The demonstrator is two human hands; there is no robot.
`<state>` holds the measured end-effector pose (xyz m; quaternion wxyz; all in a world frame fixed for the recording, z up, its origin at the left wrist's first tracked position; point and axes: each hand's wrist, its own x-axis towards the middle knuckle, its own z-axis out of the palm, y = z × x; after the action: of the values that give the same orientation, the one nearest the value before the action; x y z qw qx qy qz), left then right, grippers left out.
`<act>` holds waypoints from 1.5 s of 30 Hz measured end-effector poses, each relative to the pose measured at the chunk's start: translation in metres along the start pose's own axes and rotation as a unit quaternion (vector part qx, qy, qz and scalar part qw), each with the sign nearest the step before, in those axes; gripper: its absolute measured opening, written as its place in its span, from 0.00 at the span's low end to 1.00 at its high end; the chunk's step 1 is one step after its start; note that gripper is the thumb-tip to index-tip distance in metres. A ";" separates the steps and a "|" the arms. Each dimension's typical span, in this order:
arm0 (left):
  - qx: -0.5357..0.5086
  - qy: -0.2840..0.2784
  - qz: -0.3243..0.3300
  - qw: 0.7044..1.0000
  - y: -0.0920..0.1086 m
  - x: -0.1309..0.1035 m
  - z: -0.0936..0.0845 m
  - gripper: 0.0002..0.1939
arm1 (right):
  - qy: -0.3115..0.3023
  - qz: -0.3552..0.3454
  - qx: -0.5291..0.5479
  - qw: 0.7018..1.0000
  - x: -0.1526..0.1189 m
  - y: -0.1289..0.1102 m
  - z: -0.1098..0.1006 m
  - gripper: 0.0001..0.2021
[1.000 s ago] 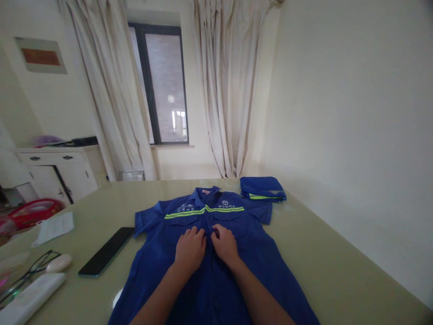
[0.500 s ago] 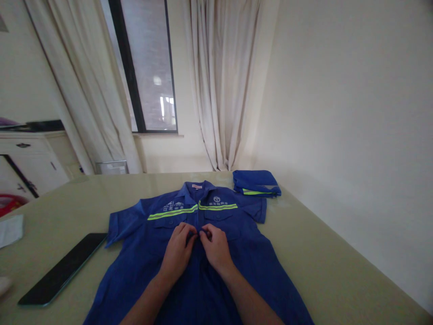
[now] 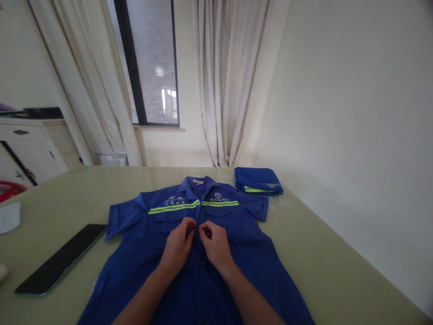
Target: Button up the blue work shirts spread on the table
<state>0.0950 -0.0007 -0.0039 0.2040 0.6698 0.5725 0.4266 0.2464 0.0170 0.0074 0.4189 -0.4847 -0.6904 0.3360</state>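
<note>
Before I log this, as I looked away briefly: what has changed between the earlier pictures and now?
The left hand and right hand have drawn slightly closer together, now pinching the blue shirt at its front. The view shifted, dropping the glasses from frame. The shirt still lies spread; the folded blue garment and black flat device stay put.

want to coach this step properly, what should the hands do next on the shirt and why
I'd probably ease the right hand toward the left hand, to draw the front of the blue shirt together. Both hands are pinched at its middle, just below the reflective stripe, with a small gap between them; finer detail there is too small to tell.
</note>
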 end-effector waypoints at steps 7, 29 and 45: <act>-0.082 -0.024 -0.025 0.996 0.002 0.004 -0.002 0.08 | 0.017 -0.008 -0.067 0.998 -0.001 0.002 -0.002 0.07; 0.200 -0.046 0.053 0.977 0.002 0.008 -0.007 0.17 | 0.034 -0.042 -0.195 0.979 -0.002 0.004 -0.009 0.16; 0.304 -0.082 0.099 0.944 0.002 -0.022 0.002 0.24 | -0.040 -0.068 -0.351 0.933 -0.030 -0.005 -0.009 0.20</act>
<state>0.0981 -0.0218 -0.0110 -0.0064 0.7860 0.5872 0.1934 0.2583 -0.0122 0.0080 0.2161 -0.5389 -0.8119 0.0613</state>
